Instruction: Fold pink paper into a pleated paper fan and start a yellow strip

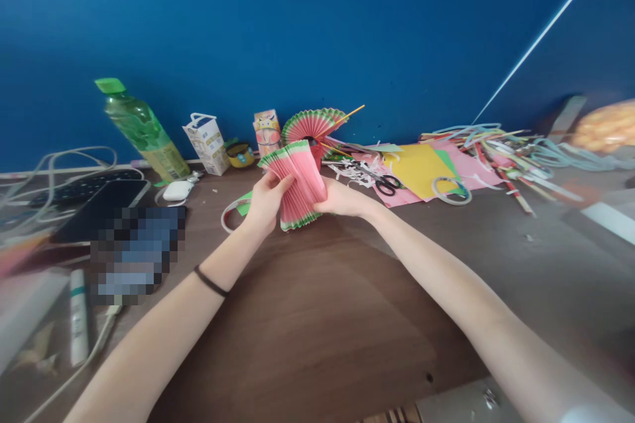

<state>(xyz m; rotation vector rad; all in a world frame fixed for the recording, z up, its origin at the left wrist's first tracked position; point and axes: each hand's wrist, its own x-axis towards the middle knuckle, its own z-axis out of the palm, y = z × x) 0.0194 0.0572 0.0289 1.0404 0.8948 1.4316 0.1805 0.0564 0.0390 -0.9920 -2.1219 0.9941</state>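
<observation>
Between both hands, above the brown table [297, 317], is a pleated pink paper fan [300, 185] with green edges, partly spread. My left hand [268, 201] pinches its left side, thumb on top of the folds. On the right side, my right hand [342, 197] grips the folds; some of its fingers are hidden behind the paper. Just behind stands a finished-looking round red and green paper fan [310, 124] with yellow sticks. A roll of tape [231, 215] and a bit of green paper [244, 203] lie beside my left hand.
Black scissors [387, 185], white paper shreds [354, 172], yellow paper [419, 168] and another tape roll [451, 192] lie to the right. Along the blue wall stand a green bottle [143, 125], a milk carton [207, 145] and a small box [268, 132]. A phone [141, 251], cables and a marker [78, 317] are left.
</observation>
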